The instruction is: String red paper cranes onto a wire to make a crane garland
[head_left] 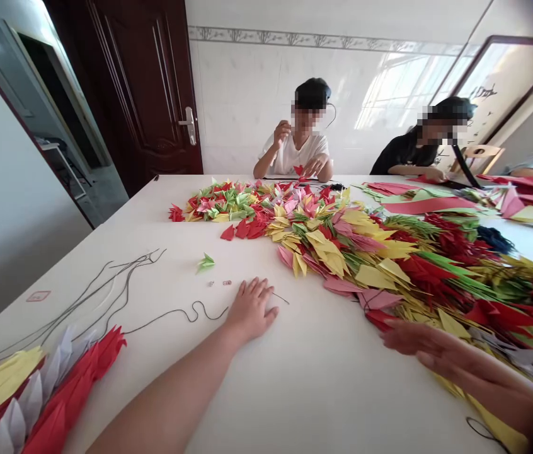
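My left hand (250,310) lies palm down on the white table, fingers stretched out. A thin dark string (172,312) runs under it, and a short thin end (281,298) shows past its fingers. The string leads back to red folded paper pieces (77,391) threaded in a row, beside white ones (23,403). At the pile of folded paper pieces (327,252), my right hand (418,340) reaches in from the right with fingers extended. Its fingertips are beside a red folded piece (380,318); whether they touch it I cannot tell. A green paper crane (206,262) stands beyond my left hand.
More dark strings (106,293) lie at the left. Two people sit across the table; one in a white top (295,151) handles a red folded piece (299,170), another wears black (406,154). Flat paper sheets (427,203) lie at the far right. A brown door (138,75) stands behind.
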Motion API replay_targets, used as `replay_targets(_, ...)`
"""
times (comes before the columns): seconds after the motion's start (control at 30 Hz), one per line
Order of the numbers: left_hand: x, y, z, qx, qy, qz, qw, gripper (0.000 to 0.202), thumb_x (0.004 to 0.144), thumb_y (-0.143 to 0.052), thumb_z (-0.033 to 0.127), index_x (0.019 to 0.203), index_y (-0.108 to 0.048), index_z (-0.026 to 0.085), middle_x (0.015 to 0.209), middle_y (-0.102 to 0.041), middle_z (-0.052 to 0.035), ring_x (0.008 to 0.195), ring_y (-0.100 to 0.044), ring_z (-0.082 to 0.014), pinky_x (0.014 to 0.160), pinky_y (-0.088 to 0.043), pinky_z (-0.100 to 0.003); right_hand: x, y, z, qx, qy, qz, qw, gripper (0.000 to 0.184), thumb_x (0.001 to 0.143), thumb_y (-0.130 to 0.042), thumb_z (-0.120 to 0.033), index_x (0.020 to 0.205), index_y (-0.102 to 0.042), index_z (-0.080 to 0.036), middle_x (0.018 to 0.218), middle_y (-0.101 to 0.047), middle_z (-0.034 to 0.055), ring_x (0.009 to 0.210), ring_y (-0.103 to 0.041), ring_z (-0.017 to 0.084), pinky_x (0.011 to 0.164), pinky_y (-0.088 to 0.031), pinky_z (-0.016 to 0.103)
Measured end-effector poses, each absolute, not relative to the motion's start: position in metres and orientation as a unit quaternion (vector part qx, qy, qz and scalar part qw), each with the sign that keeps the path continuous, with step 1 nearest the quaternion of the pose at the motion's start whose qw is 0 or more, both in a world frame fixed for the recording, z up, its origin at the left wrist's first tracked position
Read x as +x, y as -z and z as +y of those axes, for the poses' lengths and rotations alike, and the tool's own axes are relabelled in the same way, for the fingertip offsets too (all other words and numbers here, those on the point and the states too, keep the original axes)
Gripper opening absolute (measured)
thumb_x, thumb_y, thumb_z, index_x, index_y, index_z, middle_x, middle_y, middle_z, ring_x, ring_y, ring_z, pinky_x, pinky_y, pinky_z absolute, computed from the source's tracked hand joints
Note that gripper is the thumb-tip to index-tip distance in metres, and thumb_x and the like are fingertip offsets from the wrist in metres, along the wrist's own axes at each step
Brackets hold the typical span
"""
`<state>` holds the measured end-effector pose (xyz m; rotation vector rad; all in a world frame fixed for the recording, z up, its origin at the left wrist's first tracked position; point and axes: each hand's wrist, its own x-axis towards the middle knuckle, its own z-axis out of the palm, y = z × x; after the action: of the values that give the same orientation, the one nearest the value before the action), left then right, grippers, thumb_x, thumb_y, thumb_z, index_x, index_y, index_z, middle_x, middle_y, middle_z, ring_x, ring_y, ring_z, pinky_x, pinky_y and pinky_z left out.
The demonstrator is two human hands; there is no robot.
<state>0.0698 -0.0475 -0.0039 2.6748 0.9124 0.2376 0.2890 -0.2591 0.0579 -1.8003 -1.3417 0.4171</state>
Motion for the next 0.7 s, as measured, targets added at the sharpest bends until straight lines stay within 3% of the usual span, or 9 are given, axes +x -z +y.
replay_targets(0.03,0.069,0.003,-0.048,0.933,-0.079,0.315,0.152,0.052,0.087,-0.033,0.042,0.130,-0.041,0.014,0.143,-0.032,-0.0079,0.134,-0.021,-0.0232,0.110,-0.013,-0.044,0.301,-0.058,-0.250,-0.705,-0.216,-0.567,0.366,0.029,0.076,-0.050,-0.046,0.103,-0.060,-0.042,0.099,-0.067,0.0055,0.089,-0.065,0.027,0.071,-0.056,0.035)
replay_targets(0.13,0.065,0.003,-0.049,0.936,-0.076,0.308,0.152,0.052,0.087,-0.033,0.043,0.130,-0.041,0.015,0.143,-0.032,-0.0073,0.134,-0.021,-0.0223,0.111,-0.014,-0.043,0.335,-0.063,-0.229,-0.781,-0.055,-0.540,0.309,0.038,0.066,-0.057,-0.053,0.100,-0.063,-0.035,0.110,-0.062,0.0118,0.101,-0.058,0.037,0.081,-0.050,0.051)
replay_targets(0.2,0.064,0.003,-0.048,0.937,-0.076,0.303,0.153,0.053,0.087,-0.032,0.044,0.131,-0.040,0.015,0.143,-0.032,-0.0073,0.134,-0.021,-0.0221,0.111,-0.014,-0.043,0.346,-0.065,-0.224,-0.817,0.017,-0.502,0.284,0.036,0.067,-0.057,-0.052,0.097,-0.063,-0.034,0.114,-0.060,0.0126,0.102,-0.056,0.039,0.084,-0.046,0.055)
replay_targets(0.3,0.064,0.005,-0.047,0.939,-0.079,0.295,0.160,0.054,0.087,-0.030,0.046,0.131,-0.040,0.017,0.144,-0.031,-0.0064,0.134,-0.020,-0.0219,0.110,-0.014,-0.043,0.335,-0.062,-0.216,-0.819,-0.011,-0.490,0.299,0.026,0.070,-0.057,-0.047,0.090,-0.065,-0.033,0.100,-0.066,0.0111,0.090,-0.061,0.035,0.075,-0.049,0.050)
replay_targets(0.37,0.066,0.006,-0.045,0.938,-0.083,0.292,0.166,0.054,0.086,-0.030,0.047,0.131,-0.039,0.019,0.144,-0.031,-0.0059,0.134,-0.019,-0.0217,0.110,-0.013,-0.043,0.312,-0.059,-0.199,-0.785,-0.120,-0.502,0.341,0.025,0.071,-0.056,-0.047,0.086,-0.066,-0.029,0.090,-0.068,0.0088,0.080,-0.064,0.029,0.068,-0.052,0.042)
replay_targets(0.47,0.068,0.007,-0.043,0.937,-0.088,0.292,0.171,0.053,0.086,-0.032,0.047,0.131,-0.040,0.020,0.144,-0.031,-0.0058,0.134,-0.019,-0.0218,0.110,-0.013,-0.045,0.278,-0.061,-0.152,-0.690,-0.337,-0.496,0.405,0.042,0.075,-0.048,-0.052,0.095,-0.062,-0.019,0.102,-0.064,0.0099,0.077,-0.064,0.021,0.064,-0.052,0.034)
replay_targets(0.5,0.068,0.007,-0.042,0.936,-0.089,0.292,0.175,0.052,0.086,-0.032,0.046,0.130,-0.041,0.020,0.143,-0.032,-0.0058,0.134,-0.019,-0.0218,0.110,-0.012,-0.045,0.271,-0.062,-0.132,-0.700,-0.334,-0.478,0.412,0.043,0.074,-0.048,-0.052,0.097,-0.060,-0.017,0.100,-0.064,0.0101,0.073,-0.063,0.019,0.061,-0.051,0.031)
replay_targets(0.6,0.067,0.005,-0.041,0.934,-0.097,0.284,0.193,0.049,0.085,-0.035,0.044,0.127,-0.044,0.020,0.142,-0.035,-0.0055,0.134,-0.022,-0.0214,0.110,-0.012,-0.044,0.269,-0.062,-0.071,-0.805,-0.179,-0.415,0.384,0.040,0.076,-0.046,-0.048,0.099,-0.056,-0.016,0.089,-0.064,0.0087,0.071,-0.061,0.017,0.060,-0.046,0.028)
replay_targets(0.7,0.064,0.003,-0.040,0.930,-0.119,0.276,0.212,0.045,0.084,-0.039,0.044,0.121,-0.050,0.020,0.137,-0.042,-0.0053,0.131,-0.028,-0.0209,0.110,-0.014,-0.044,0.281,-0.052,-0.027,-0.863,-0.127,-0.400,0.283,0.034,0.071,-0.054,-0.045,0.081,-0.060,-0.013,0.078,-0.064,0.0111,0.077,-0.061,0.023,0.065,-0.044,0.032)
